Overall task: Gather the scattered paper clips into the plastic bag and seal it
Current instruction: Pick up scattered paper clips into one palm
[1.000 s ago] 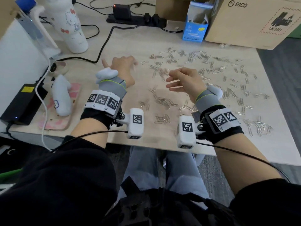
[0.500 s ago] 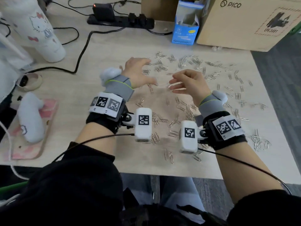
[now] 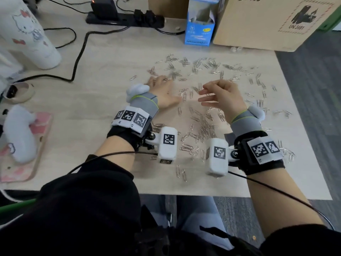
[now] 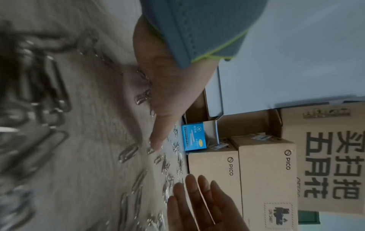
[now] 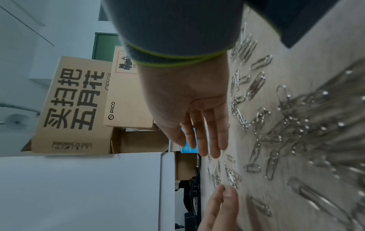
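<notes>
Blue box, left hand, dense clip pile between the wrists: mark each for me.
blue box (image 3: 199,33), head view, on its printed front face.
left hand (image 3: 163,91), head view, on the back of the hand, which lies flat on the table.
clip pile (image 3: 203,129), head view, on the tangled middle of the heap.

Black sleeves (image 3: 88,196) are pushed up both forearms, and blue-grey trousers (image 3: 195,215) show below. Each wrist wears a black band (image 3: 258,150) wrapped by a white strip of square black-and-white markers (image 3: 132,118). Above that sits a grey knit cuff (image 3: 145,103) edged in lime green, topped by a white rounded piece (image 3: 137,89). A white camera block (image 3: 168,142) with its own marker juts from each wrist on a screwed metal joint (image 3: 234,154). Thin black cables (image 3: 110,154) run back along both arms.
</notes>
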{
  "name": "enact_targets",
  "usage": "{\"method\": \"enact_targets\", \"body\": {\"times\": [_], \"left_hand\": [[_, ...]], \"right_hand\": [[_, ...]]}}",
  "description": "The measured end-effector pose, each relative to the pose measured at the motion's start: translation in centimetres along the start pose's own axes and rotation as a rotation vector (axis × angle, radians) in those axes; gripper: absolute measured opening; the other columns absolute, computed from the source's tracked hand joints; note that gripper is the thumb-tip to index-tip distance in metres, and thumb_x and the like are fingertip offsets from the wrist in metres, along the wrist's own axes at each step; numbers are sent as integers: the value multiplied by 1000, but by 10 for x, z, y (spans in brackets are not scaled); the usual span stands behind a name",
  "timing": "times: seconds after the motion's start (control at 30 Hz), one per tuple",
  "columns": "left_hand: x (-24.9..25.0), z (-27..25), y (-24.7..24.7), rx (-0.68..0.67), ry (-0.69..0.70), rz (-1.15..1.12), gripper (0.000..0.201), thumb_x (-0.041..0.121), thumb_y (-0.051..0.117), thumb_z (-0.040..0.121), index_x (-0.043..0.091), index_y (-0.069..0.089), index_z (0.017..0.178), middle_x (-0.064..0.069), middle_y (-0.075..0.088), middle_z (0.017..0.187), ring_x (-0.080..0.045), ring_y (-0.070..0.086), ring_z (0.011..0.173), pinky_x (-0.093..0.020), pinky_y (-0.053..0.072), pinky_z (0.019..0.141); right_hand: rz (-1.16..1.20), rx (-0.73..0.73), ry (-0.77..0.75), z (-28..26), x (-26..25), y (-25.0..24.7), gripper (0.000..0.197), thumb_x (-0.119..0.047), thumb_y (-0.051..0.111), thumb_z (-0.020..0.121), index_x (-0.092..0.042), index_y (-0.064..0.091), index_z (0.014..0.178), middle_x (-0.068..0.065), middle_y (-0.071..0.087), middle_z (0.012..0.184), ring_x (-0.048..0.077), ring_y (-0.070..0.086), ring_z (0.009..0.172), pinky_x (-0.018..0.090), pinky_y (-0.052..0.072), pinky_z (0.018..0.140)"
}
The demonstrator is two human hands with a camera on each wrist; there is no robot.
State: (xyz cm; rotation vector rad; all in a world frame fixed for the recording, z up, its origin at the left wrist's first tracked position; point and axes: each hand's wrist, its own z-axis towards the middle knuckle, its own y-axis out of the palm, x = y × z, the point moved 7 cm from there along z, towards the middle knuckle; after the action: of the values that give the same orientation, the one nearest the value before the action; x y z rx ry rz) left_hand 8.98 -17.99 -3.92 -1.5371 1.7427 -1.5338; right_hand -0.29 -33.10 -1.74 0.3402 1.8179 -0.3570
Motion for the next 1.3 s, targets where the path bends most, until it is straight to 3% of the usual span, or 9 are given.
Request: {"method": "enact_targets", "body": {"times": [0.1, 0.27, 0.37, 0.5, 0.8, 0.93, 1.03, 1.23, 1.3], "left_hand": [[11, -25, 7, -13, 45, 3, 97, 67, 45, 52, 25, 33, 138, -2, 23, 148, -27, 15, 138, -39, 15, 113], [23, -60, 22, -37, 99, 47, 99, 65, 70, 62, 29, 25, 142, -1, 22, 144, -26, 14, 136, -36, 15, 111], [31, -81, 37, -68, 123, 78, 114, 74, 61, 40, 29, 27, 139, -3, 20, 142, -27, 15, 133, -41, 16, 110], [36, -96, 62, -44, 187, 98, 123, 74, 70, 37, 36, 18, 142, -2, 14, 147, -27, 9, 135, -47, 11, 112], [58, -99, 67, 221, 244, -216, 45, 41, 73, 71, 30, 63, 113, -1, 50, 122, -25, 39, 116, -36, 37, 96], [62, -91, 61, 280, 238, -241, 18, 24, 71, 77, 21, 69, 94, -1, 54, 101, -18, 51, 96, -23, 32, 75], [65, -85, 56, 273, 242, -188, 9, 17, 69, 78, 16, 68, 87, 5, 48, 92, -12, 46, 84, -22, 29, 72], [60, -65, 43, 179, 205, -274, 14, 22, 74, 74, 13, 73, 86, 1, 61, 77, -10, 52, 72, -14, 36, 59], [61, -60, 37, 146, 223, -412, 17, 19, 75, 74, 9, 73, 87, -2, 64, 72, -13, 54, 69, -20, 44, 68]], "right_hand": [[17, 1, -1, -13, 2, -1, 9, -9, 55, 91, -9, 60, 83, 6, 67, 75, 15, 67, 55, 27, 58, 60], [30, 9, -16, -37, 4, -9, 9, -9, 55, 91, -8, 60, 84, 6, 67, 75, 15, 67, 55, 30, 58, 63], [54, 16, -26, -55, 9, -18, 11, -9, 55, 91, -9, 60, 82, 6, 66, 75, 15, 67, 55, 30, 58, 63], [85, 36, -21, -77, 22, -29, 10, -9, 55, 91, -8, 58, 82, 5, 66, 74, 15, 67, 55, 29, 58, 64], [190, 97, 67, -97, 55, -47, 10, -9, 53, 92, -9, 59, 84, 7, 67, 83, 17, 66, 67, 23, 56, 64], [254, 71, 112, -94, 63, -45, 9, -9, 53, 93, -3, 58, 96, 10, 67, 89, 18, 67, 72, 25, 57, 72], [306, 48, 143, -91, 63, -41, 9, -8, 51, 93, -2, 57, 94, 13, 67, 90, 19, 68, 71, 27, 57, 73], [465, -72, 281, -78, 67, -26, 24, -21, 44, 98, 0, 57, 95, 15, 67, 96, 24, 68, 83, 30, 57, 78], [548, -91, 313, -75, 68, -23, 28, -22, 42, 98, 2, 56, 97, 16, 68, 93, 24, 69, 81, 28, 57, 77]]}}
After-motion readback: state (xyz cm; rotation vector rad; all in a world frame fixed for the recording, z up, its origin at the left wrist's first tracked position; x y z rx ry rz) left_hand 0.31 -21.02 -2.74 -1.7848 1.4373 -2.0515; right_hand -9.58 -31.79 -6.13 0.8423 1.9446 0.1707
